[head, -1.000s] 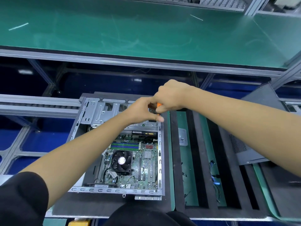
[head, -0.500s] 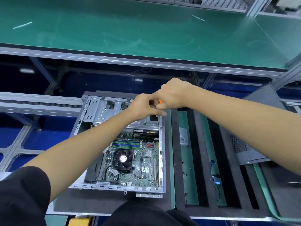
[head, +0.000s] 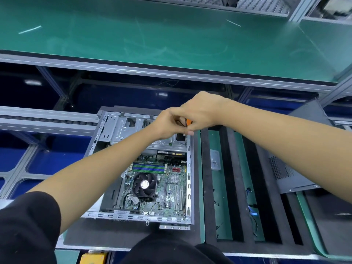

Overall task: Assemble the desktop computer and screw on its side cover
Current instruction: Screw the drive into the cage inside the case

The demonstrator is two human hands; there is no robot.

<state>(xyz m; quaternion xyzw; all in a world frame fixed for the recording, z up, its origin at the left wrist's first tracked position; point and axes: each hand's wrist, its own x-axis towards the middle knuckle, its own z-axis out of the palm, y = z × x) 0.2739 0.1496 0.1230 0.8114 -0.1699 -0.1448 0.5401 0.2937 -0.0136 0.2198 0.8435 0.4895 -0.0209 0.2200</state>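
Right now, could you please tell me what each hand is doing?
Left hand: fingers curled beside the orange-handled tool; grip unclear.
Right hand: gripping the orange-handled tool.

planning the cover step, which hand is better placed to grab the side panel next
Right, probably. The side panel leans at the tray's right edge, on the right arm's side. The left hand would have to cross the case. The right hand first has to free its fingers from the orange-tipped thing.
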